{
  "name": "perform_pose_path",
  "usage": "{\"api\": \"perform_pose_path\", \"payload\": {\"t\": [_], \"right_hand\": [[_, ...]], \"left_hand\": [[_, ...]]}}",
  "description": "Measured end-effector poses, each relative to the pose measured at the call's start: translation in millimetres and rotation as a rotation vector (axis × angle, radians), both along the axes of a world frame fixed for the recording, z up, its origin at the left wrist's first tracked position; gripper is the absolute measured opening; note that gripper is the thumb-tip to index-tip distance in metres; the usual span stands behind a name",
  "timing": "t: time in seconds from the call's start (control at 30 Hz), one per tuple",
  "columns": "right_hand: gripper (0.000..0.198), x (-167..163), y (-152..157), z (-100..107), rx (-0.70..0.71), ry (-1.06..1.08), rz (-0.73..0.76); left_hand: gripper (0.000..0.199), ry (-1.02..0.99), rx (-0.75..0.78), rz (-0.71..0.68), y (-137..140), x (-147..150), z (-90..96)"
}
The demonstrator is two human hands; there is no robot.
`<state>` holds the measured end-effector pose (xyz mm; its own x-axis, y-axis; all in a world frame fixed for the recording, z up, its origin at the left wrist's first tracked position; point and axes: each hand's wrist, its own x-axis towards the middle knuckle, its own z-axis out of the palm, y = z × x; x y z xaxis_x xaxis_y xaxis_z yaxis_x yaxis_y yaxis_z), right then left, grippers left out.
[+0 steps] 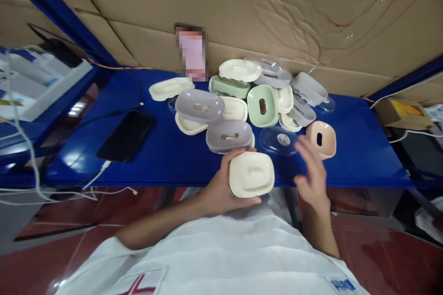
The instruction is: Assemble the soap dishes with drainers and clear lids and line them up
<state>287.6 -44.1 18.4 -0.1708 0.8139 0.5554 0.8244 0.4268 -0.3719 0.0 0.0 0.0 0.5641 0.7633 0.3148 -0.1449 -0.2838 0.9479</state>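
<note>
One cream soap dish [252, 174] sits in your left hand [218, 186], which is closed round its left side by the front edge of the bench [363, 147]. Your right hand [314, 177], blurred, hangs open and bare to the dish's right; the dish's long axis runs crosswise, toward that palm. Smooth, this one, round-cornered, an oblong relief mid-face! Farther out, a clear lid [270, 140], then a peach slotted dish [327, 140].
</note>
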Motion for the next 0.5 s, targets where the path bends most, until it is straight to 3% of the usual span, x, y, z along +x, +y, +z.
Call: {"api": "perform_pose_path", "payload": {"t": [0.1,0.2,0.27,0.37,0.43,0.5], "right_hand": [[0.067,-39,-4,2,-0.066,-0.066,0.364],[0.056,-43,-5,1,0.068,0.035,0.353],[0.046,-23,-7,3,0.196,0.100,0.152],[0.043,28,-12,4,0.336,0.061,-0.434],[0.050,63,-15,1,0.330,-0.007,-0.801],[0.053,91,-15,-6,0.224,-0.058,-1.037]], "left_hand": [[0.108,-0.073,0.001,-0.017,-1,6,2.6],[0.112,-0.020,0.045,-0.026,3,2,9.3],[0.108,0.071,0.186,-0.027,11,-9,15.8],[0.077,0.335,0.618,0.150,28,-30,23.2],[0.056,0.563,0.804,0.336,40,-42,22.9],[0.042,0.719,0.853,0.453,50,-50,18.1]]}}
